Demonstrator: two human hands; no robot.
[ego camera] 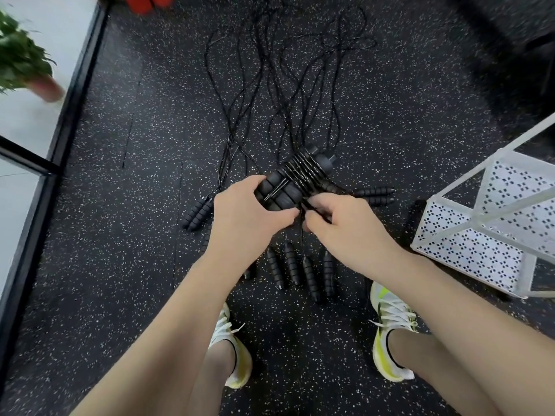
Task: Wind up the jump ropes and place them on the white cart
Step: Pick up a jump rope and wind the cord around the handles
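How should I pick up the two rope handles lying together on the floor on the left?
Grab the pair of handles around their ribbed foam middle, coming from above. They lie flat and touching, so one hand can close across both; the thin cord at their upper end would slip.

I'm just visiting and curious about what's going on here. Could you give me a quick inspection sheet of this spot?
Surface: black speckled rubber floor, no spills seen.
Job's things: one jump rope bundle, cord wound around its paired handles, held above the floor; loose handles and more lie below; white cart at right, no ropes seen on the visible shelf.
Clutter: unwound cords sprawl across the floor ahead.
Hands: left hand grips the bundle's handles; right hand pinches the cord's end with its fingers.
Cables: nothing seen apart from rope cords.
Surroundings: potted plant behind a glass wall at left; red object at top; white-and-yellow shoes.
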